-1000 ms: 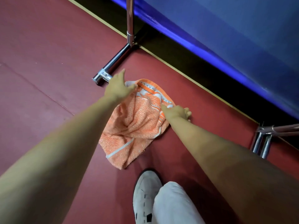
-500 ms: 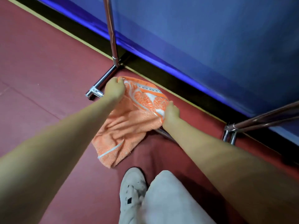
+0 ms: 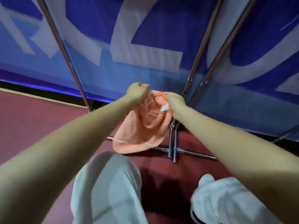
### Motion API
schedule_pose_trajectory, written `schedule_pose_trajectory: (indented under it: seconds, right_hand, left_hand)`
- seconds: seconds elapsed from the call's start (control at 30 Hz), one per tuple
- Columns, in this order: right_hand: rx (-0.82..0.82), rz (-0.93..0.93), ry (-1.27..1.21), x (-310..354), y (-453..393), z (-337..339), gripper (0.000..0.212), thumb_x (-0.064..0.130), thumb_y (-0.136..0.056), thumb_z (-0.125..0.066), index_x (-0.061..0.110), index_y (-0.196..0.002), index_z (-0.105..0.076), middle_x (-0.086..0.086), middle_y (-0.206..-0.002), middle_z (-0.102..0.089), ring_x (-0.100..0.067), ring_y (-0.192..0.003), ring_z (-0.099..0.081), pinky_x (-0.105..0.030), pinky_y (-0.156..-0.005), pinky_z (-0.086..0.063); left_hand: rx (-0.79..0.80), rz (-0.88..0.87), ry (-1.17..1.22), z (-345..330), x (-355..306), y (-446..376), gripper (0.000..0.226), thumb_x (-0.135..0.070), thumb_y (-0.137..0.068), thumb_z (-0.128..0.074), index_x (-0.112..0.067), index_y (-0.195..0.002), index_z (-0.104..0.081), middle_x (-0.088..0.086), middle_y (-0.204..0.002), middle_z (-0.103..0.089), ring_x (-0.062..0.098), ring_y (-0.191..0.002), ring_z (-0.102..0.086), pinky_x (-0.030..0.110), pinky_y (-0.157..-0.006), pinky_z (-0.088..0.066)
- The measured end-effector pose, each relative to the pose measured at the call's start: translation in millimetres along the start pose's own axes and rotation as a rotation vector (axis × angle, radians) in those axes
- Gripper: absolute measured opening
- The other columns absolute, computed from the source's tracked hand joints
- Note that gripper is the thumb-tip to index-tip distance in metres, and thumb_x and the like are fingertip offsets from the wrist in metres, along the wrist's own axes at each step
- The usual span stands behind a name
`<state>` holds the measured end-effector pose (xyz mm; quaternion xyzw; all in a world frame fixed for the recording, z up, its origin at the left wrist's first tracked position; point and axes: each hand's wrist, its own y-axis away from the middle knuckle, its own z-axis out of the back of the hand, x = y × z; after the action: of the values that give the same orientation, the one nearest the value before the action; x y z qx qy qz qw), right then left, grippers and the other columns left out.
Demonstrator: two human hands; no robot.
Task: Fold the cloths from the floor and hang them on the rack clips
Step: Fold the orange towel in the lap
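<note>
Up off the dark red floor (image 3: 32, 120) now: orange terry cloth (image 3: 142, 126), nubbly and soft, white-striped near its hem, sagging in a loose pouch between two fists. Gripped at one upper corner by the left hand (image 3: 136, 92), fingers curled tight, and bunched at the other by the right hand (image 3: 175, 102). Just behind, slim chrome rack (image 3: 173, 143) tubes, glossy and round, crossing at a floor joint before a blue banner (image 3: 145, 38) bearing big pale blurred shapes.
</note>
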<state>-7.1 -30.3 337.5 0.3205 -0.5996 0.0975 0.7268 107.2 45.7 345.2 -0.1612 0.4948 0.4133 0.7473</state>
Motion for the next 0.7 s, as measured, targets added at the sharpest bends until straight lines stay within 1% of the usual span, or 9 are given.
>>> schedule_pose_trajectory:
  seconds: [0.03,0.13,0.23,0.3,0.37,0.4,0.5,0.6,0.7]
  right_hand:
    - [-0.03,0.024,0.008,6,16,12,0.02,0.0,-0.086,-0.055,0.012,-0.082,-0.071,-0.001,-0.069,-0.065,-0.015,-0.062,-0.061,-0.028,-0.068,-0.05]
    - [-0.059,0.084,0.07,12,49,54,0.024,0.011,-0.093,-0.05,0.001,-0.109,-0.065,-0.005,-0.08,-0.062,-0.01,-0.06,-0.057,-0.017,-0.051,-0.046]
    - [-0.099,0.174,0.264,1,78,88,0.023,0.012,-0.094,-0.045,0.003,-0.099,-0.066,-0.007,-0.086,-0.06,-0.014,-0.064,-0.058,-0.014,-0.043,-0.039]
    - [-0.076,0.19,0.303,-16,102,106,0.016,0.011,-0.091,-0.047,0.009,-0.091,-0.063,-0.004,-0.086,-0.06,-0.015,-0.072,-0.055,-0.014,-0.048,-0.04]
    - [-0.035,0.21,0.273,-40,122,123,0.013,0.007,-0.089,-0.053,0.012,-0.095,-0.064,-0.003,-0.089,-0.061,-0.012,-0.079,-0.055,-0.012,-0.057,-0.042]
    - [-0.01,0.237,0.286,-50,132,132,0.014,0.006,-0.088,-0.056,0.01,-0.096,-0.066,-0.004,-0.091,-0.062,-0.012,-0.082,-0.056,-0.014,-0.061,-0.042]
    - [0.047,0.255,0.326,-75,155,147,0.015,0.004,-0.086,-0.059,0.007,-0.097,-0.069,-0.007,-0.095,-0.066,-0.014,-0.088,-0.058,-0.016,-0.069,-0.044]
    - [-0.022,0.293,0.309,-87,164,143,0.025,0.001,-0.088,-0.052,0.005,-0.108,-0.066,-0.007,-0.108,-0.065,-0.013,-0.097,-0.056,-0.016,-0.077,-0.043]
    - [-0.092,0.275,0.201,-100,169,133,0.025,0.005,-0.088,-0.052,0.01,-0.111,-0.059,-0.006,-0.112,-0.063,-0.018,-0.101,-0.06,-0.03,-0.088,-0.048]
  left_hand:
    - [0.001,-0.021,0.038,-3,-14,18,0.016,-0.021,-0.091,-0.051,-0.012,-0.082,-0.061,0.004,-0.071,-0.056,0.02,-0.072,-0.051,0.029,-0.069,-0.043]
    - [-0.018,-0.035,0.208,-13,-38,72,0.014,-0.016,-0.087,-0.051,-0.013,-0.075,-0.057,0.004,-0.066,-0.05,0.017,-0.062,-0.044,0.027,-0.059,-0.039]
    - [-0.032,-0.004,0.318,-29,-33,118,0.026,-0.016,-0.086,-0.051,-0.016,-0.061,-0.054,-0.002,-0.059,-0.049,0.015,-0.059,-0.042,0.027,-0.06,-0.038]
    - [-0.029,0.053,0.33,-39,-18,144,0.02,-0.02,-0.087,-0.053,-0.014,-0.069,-0.062,-0.002,-0.065,-0.055,0.013,-0.062,-0.047,0.022,-0.058,-0.041]
    - [-0.044,0.142,0.357,-50,4,167,0.018,-0.022,-0.085,-0.057,-0.012,-0.081,-0.072,-0.003,-0.071,-0.063,0.01,-0.065,-0.054,0.014,-0.056,-0.044]
    - [-0.051,0.206,0.393,-55,16,178,0.017,-0.021,-0.083,-0.059,-0.012,-0.081,-0.073,-0.003,-0.07,-0.064,0.01,-0.064,-0.056,0.016,-0.057,-0.045]
    - [-0.049,0.392,0.533,-69,45,206,0.021,-0.02,-0.087,-0.058,-0.011,-0.07,-0.067,0.0,-0.061,-0.064,0.016,-0.061,-0.061,0.025,-0.06,-0.05]
    - [0.025,0.441,0.542,-73,52,215,0.019,-0.017,-0.084,-0.057,-0.01,-0.067,-0.061,0.005,-0.061,-0.063,0.021,-0.062,-0.061,0.031,-0.067,-0.052]
    - [0.108,0.45,0.487,-70,56,220,0.016,-0.01,-0.081,-0.055,-0.011,-0.064,-0.056,0.006,-0.059,-0.058,0.02,-0.056,-0.057,0.03,-0.064,-0.049]
